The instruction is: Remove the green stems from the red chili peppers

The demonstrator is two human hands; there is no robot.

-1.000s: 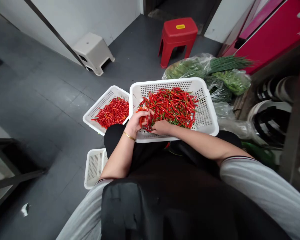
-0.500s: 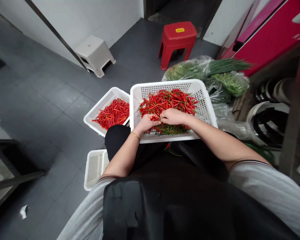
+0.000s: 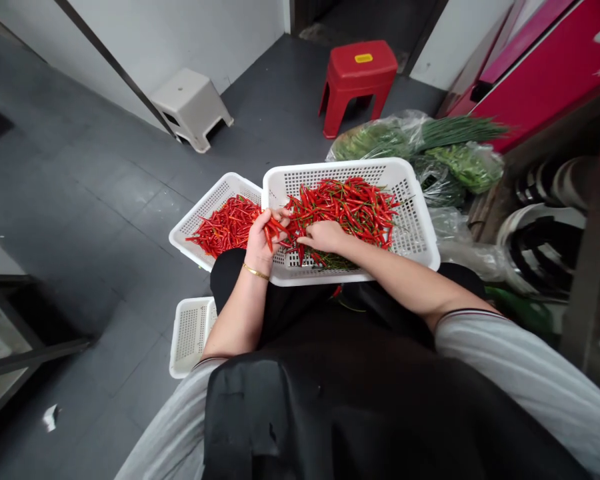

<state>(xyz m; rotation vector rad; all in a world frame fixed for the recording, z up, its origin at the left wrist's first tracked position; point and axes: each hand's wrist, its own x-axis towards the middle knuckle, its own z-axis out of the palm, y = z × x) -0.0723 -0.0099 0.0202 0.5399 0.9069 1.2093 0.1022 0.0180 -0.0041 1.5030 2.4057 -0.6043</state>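
A large white basket (image 3: 414, 220) rests on my lap, heaped with red chilies (image 3: 353, 203) that still have green stems. My left hand (image 3: 261, 241) is closed on a bunch of red chilies at the basket's left rim. My right hand (image 3: 323, 235) lies on the pile inside the basket, its fingers curled and pinching among the chilies and stems. A second white basket (image 3: 200, 212) stands on the floor to the left and holds stemless red chilies (image 3: 227, 225).
An empty white basket (image 3: 190, 333) sits on the floor by my left knee. Bags of green vegetables (image 3: 420, 143) lie behind the big basket. A red stool (image 3: 357, 73) and a beige stool (image 3: 193, 107) stand farther off. Stacked metal bowls (image 3: 540, 227) fill shelving at right.
My left hand has gathered a bunch of chilies and drawn left to the basket's rim. My right hand slid back toward the near left part of the pile.
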